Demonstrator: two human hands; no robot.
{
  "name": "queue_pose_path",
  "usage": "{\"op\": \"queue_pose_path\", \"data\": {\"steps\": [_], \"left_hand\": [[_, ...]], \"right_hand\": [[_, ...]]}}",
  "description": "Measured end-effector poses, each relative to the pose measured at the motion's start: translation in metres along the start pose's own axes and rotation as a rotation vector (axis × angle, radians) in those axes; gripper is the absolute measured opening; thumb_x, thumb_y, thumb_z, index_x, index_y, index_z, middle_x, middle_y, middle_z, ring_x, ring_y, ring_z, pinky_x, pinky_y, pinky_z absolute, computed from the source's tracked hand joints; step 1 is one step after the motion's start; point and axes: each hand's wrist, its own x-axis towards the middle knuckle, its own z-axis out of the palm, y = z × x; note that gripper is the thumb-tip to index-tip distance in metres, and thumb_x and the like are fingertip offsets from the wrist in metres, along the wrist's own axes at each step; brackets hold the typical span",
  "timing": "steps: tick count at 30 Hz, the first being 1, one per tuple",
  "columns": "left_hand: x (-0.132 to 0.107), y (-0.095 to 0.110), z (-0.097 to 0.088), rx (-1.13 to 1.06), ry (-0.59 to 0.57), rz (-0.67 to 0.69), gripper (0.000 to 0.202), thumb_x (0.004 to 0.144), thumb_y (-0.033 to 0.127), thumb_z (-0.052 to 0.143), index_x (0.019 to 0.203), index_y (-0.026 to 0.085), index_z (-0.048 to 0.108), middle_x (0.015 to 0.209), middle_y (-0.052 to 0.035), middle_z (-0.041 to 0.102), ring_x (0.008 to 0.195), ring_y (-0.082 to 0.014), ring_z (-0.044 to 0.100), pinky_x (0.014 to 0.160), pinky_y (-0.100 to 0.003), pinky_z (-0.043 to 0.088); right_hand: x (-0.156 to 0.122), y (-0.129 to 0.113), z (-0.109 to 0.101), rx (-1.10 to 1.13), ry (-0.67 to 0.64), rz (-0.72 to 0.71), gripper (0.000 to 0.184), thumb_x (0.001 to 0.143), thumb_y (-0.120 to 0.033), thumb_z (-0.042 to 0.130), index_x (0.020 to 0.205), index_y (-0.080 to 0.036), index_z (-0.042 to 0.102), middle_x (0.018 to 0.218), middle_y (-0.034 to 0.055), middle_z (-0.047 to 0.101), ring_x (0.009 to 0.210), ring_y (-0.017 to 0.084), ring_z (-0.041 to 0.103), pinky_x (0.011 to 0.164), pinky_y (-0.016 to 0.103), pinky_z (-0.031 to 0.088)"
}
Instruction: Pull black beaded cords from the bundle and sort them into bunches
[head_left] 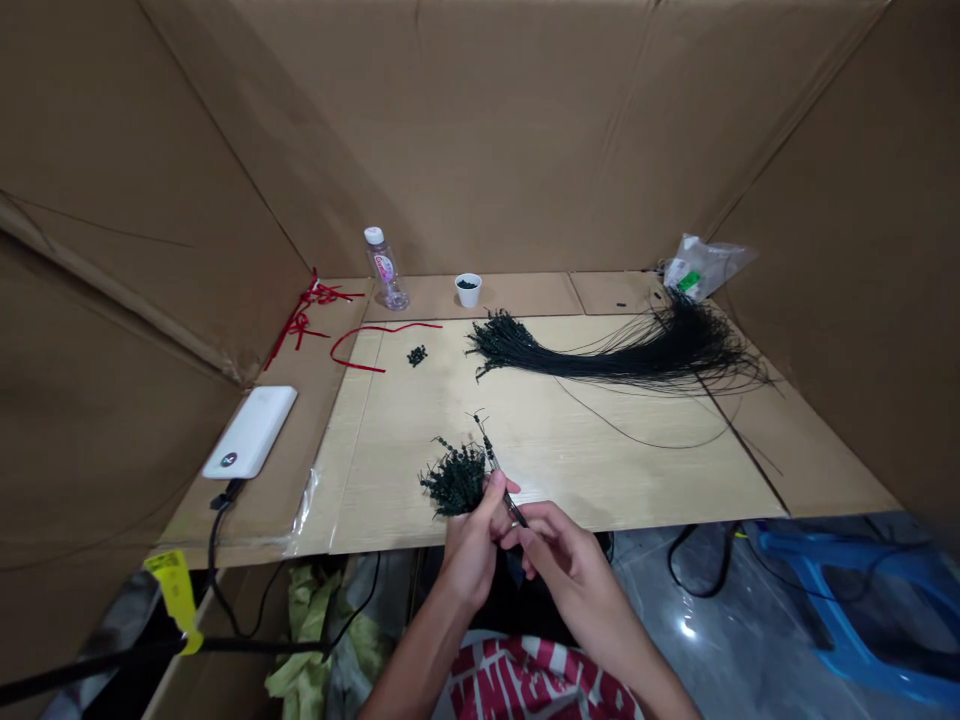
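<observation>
The left hand (471, 540) and right hand (561, 556) pinch a beaded black cord (491, 458), its long axis running toward 11 o'clock. A cluster of beaded cords (453, 480) lies just beside the left hand at 10 o'clock; a long cord bundle (600, 355) lies on the table (615, 470) at 12 o'clock.

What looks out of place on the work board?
A loose red strip curls on the pale wooden board, apart from the other red strips heaped on the cardboard. Small dark pieces also lie loose nearby, outside the white cup.
</observation>
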Motion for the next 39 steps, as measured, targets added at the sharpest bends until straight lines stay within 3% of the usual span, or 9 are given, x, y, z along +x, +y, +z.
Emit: {"op": "queue_pose_path", "data": {"steps": [5,8,12,16,21,28,31,35,39], "left_hand": [[0.002,-0.001,0.0,-0.016,0.033,0.01,0.068,0.06,0.072,0.1,0.084,0.013,0.079,0.055,0.0126,0.025,0.054,-0.0057,0.021,0.051,-0.019,0.032],[0.002,-0.002,-0.003,-0.023,-0.01,0.007,0.077,0.063,0.076,0.097,0.103,0.011,0.083,0.057,0.0121,0.026,0.054,-0.0067,0.026,0.052,-0.02,0.034],[-0.002,-0.007,-0.011,0.028,-0.171,-0.045,0.081,0.067,0.073,0.096,0.122,0.015,0.081,0.061,0.0056,0.049,0.058,-0.0136,0.049,0.058,-0.028,0.047],[-0.004,-0.013,-0.014,0.11,-0.189,-0.094,0.071,0.065,0.062,0.101,0.113,0.012,0.084,0.06,0.0032,0.054,0.056,-0.0139,0.051,0.055,-0.027,0.043],[-0.005,-0.013,-0.007,0.105,-0.149,-0.098,0.071,0.064,0.068,0.099,0.103,0.011,0.086,0.071,-0.0043,0.067,0.061,-0.0167,0.059,0.056,-0.029,0.045],[-0.002,-0.004,-0.002,0.081,-0.05,-0.037,0.06,0.054,0.065,0.104,0.068,0.015,0.074,0.073,-0.0014,0.061,0.078,-0.0147,0.058,0.074,-0.024,0.051],[0.0,0.003,-0.003,0.098,-0.05,-0.058,0.062,0.055,0.065,0.104,0.069,0.014,0.073,0.064,0.0034,0.05,0.067,-0.0107,0.048,0.066,-0.023,0.046],[0.004,0.013,-0.003,0.117,-0.103,-0.056,0.063,0.059,0.067,0.102,0.073,0.015,0.07,0.057,0.0122,0.026,0.057,-0.0068,0.021,0.057,-0.023,0.036],[0.007,0.017,-0.002,0.123,-0.152,-0.027,0.065,0.059,0.068,0.102,0.071,0.015,0.067,0.059,0.0127,0.023,0.058,-0.0069,0.015,0.053,-0.023,0.022]], "right_hand": [[0.0,-0.002,-0.006,-0.059,-0.013,0.03,0.036,0.111,-0.053,0.059,0.119,-0.021,0.074,0.1,0.0057,0.08,0.079,0.019,0.063,0.076,0.031,0.048],[0.003,-0.006,-0.007,-0.028,-0.002,0.037,0.036,0.109,-0.053,0.062,0.115,-0.02,0.077,0.097,0.0043,0.08,0.074,0.018,0.06,0.073,0.031,0.047],[0.007,-0.013,-0.006,0.07,0.01,0.02,0.039,0.106,-0.056,0.066,0.11,-0.019,0.078,0.09,0.0024,0.076,0.069,0.016,0.058,0.069,0.029,0.048],[0.012,-0.017,-0.003,0.102,0.055,0.018,0.045,0.102,-0.06,0.071,0.107,-0.016,0.079,0.072,-0.002,0.063,0.065,0.016,0.054,0.063,0.028,0.045],[0.012,-0.017,0.0,0.102,0.128,0.047,0.053,0.097,-0.066,0.075,0.106,-0.014,0.08,0.065,-0.0029,0.06,0.061,0.015,0.052,0.059,0.027,0.043],[0.004,-0.015,0.004,0.031,0.143,0.035,0.05,0.1,-0.065,0.071,0.097,-0.015,0.081,0.063,-0.0037,0.057,0.057,0.014,0.049,0.058,0.028,0.039],[-0.001,-0.013,0.007,0.028,0.169,0.036,0.049,0.102,-0.064,0.069,0.101,-0.017,0.08,0.064,-0.0036,0.058,0.058,0.015,0.049,0.058,0.028,0.038],[-0.006,-0.01,0.01,0.024,0.175,0.038,0.049,0.104,-0.064,0.065,0.101,-0.018,0.08,0.065,-0.0023,0.061,0.058,0.015,0.049,0.059,0.029,0.038],[-0.011,-0.008,0.013,0.017,0.194,0.037,0.049,0.105,-0.065,0.064,0.099,-0.019,0.08,0.07,0.0002,0.066,0.057,0.015,0.047,0.058,0.03,0.037]]}}
